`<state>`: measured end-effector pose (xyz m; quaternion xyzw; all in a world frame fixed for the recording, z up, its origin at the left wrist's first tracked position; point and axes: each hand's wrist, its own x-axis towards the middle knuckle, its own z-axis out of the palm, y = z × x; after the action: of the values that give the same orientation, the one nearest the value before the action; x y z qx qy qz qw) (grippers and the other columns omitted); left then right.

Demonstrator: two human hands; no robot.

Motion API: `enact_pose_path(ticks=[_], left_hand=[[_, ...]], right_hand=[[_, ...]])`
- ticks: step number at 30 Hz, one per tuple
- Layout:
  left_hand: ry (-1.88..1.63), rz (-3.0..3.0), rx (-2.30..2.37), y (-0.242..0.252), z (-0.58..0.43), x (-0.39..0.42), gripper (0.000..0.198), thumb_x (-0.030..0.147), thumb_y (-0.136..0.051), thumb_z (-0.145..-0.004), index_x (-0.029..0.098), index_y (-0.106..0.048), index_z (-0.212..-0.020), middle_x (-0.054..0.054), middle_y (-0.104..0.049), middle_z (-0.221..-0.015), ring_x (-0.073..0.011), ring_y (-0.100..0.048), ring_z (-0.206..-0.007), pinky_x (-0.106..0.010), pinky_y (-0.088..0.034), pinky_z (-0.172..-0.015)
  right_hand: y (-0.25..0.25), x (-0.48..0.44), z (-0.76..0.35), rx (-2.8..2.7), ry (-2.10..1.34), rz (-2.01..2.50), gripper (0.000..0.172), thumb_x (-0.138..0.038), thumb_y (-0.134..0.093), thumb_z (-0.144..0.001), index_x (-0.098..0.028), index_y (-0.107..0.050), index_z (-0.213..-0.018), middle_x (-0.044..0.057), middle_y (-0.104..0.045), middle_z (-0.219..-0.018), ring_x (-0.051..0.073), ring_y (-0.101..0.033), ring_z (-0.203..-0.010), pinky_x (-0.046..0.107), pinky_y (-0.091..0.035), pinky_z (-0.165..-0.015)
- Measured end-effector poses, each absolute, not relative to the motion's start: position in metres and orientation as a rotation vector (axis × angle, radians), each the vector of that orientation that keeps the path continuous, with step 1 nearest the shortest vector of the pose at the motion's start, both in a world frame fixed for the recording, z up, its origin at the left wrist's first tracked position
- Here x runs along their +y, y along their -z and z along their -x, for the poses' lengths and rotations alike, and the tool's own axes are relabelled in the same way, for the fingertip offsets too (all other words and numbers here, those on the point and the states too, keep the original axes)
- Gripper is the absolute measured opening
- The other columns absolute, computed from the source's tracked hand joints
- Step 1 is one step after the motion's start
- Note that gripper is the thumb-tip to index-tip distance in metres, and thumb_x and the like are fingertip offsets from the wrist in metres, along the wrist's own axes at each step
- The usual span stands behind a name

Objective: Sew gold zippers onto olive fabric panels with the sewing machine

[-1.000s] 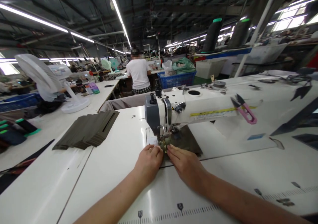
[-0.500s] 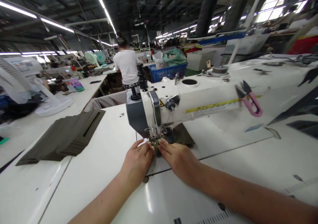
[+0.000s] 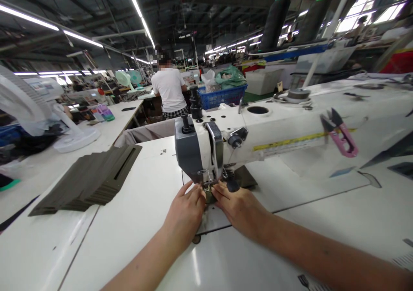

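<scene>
Left hand (image 3: 186, 212) and right hand (image 3: 240, 208) flat, fingers pressing dark fabric piece (image 3: 242, 177) under sewing machine (image 3: 226, 144) needle, nothing clenched. Fabric stack (image 3: 88, 179) lies well left.

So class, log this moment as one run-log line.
left hand: on fabric piece | right hand: on fabric | at sewing machine needle | stack left

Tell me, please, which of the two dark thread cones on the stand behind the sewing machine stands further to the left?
The thread cone nearer the picture's centre is the left one; the other thread cone stands to its right, beside the slanted white pole.
</scene>
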<state>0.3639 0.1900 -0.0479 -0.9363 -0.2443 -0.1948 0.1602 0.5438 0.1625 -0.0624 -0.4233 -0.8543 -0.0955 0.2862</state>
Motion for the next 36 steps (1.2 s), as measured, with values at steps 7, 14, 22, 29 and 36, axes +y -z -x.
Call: enact_pose_path(ticks=[7,14,22,29,36], left_hand=[[0.592,2.697,-0.695,0.050,-0.360,0.189,0.024,0.010,-0.036,-0.089,0.011,-0.061,-0.092,-0.012,-0.065,-0.099,-0.0222,-0.059,-0.101,-0.045,-0.040,-0.098],[0.635,2.718,-0.692,0.050,-0.363,0.193,0.022,0.010,-0.039,-0.088,0.012,-0.061,-0.090,-0.012,-0.066,-0.097,-0.0208,-0.061,-0.097,-0.044,-0.042,-0.096],[0.583,2.707,-0.682,0.046,-0.365,0.192,0.023,0.007,-0.038,-0.087,0.011,-0.060,-0.088,-0.010,-0.066,-0.092,-0.0209,-0.060,-0.097,-0.042,-0.042,-0.096],[0.568,2.714,-0.722,0.048,-0.365,0.193,0.020,0.005,-0.041,-0.084,0.011,-0.060,-0.085,-0.009,-0.066,-0.089,-0.0203,-0.061,-0.094,-0.039,-0.042,-0.095],[0.641,2.720,-0.858,0.056,-0.365,0.193,0.016,0.005,-0.047,-0.083,0.013,-0.060,-0.082,-0.009,-0.066,-0.096,-0.0191,-0.061,-0.095,-0.039,-0.038,-0.098]], right_hand=[[0.064,0.163,-0.544,-2.272,0.164,1.194,0.020,-0.005,-0.048,-0.079,-0.012,-0.061,-0.092,0.013,-0.065,-0.101,0.023,-0.060,-0.095,0.034,-0.051,-0.083],[0.065,0.166,-0.545,-2.282,0.108,1.209,0.018,-0.006,-0.048,-0.079,-0.012,-0.060,-0.090,0.013,-0.065,-0.099,0.023,-0.060,-0.096,0.034,-0.050,-0.084],[0.064,0.169,-0.545,-2.294,0.122,1.214,0.017,-0.009,-0.047,-0.081,-0.014,-0.061,-0.089,0.011,-0.066,-0.096,0.022,-0.059,-0.097,0.033,-0.050,-0.083],[0.061,0.169,-0.545,-2.305,0.138,1.194,0.019,-0.009,-0.042,-0.085,-0.012,-0.061,-0.086,0.012,-0.066,-0.089,0.022,-0.061,-0.092,0.033,-0.051,-0.080],[0.065,0.169,-0.539,-2.265,0.142,1.280,0.018,-0.008,-0.046,-0.082,-0.013,-0.062,-0.089,0.010,-0.066,-0.090,0.021,-0.062,-0.083,0.031,-0.050,-0.074]])
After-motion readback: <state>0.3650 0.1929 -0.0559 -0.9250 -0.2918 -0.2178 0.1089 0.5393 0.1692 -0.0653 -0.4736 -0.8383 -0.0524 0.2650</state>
